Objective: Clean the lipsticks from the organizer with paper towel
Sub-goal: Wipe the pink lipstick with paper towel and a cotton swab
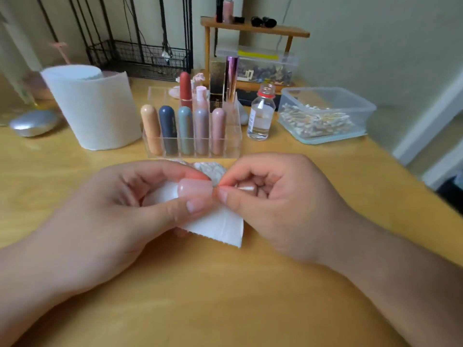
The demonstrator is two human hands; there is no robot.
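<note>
**Pink lipstick held sideways between both hands, low over the table**

Pink lipstick (194, 188): long axis runs left-right across the view, roughly level. The rounded end points toward the left hand (105, 216), the other end toward the right hand (278, 204). Glossy pale-pink casing, smooth and short, with a soft highlight on top. It is just in front of the organizer (233, 136) and above the wooden table (225, 296).

Left hand: thumb below and fingers curled over the top grip the lipstick, with a white paper towel sheet (220, 227) tucked beneath it. The sheet's loose corner hangs down toward the table.

Right hand: thumb and forefinger pinch at the lipstick's right end, the other fingers curled in. A pale shiny bit shows inside the curl; I cannot tell what it is.

A crumpled towel wad (208, 169) lies behind the hands, beside the organizer's front wall.

The clear organizer's front row holds five upright lipsticks: peach, navy, teal, mauve, pink. Behind them stand a red one, a pale pink one, a gold box and a metallic purple tube.

A paper towel roll (97, 108) stands left of the organizer, and a small clear bottle (260, 116) stands right of it. A plastic tub (325, 116) of cotton swabs sits further right.
</note>
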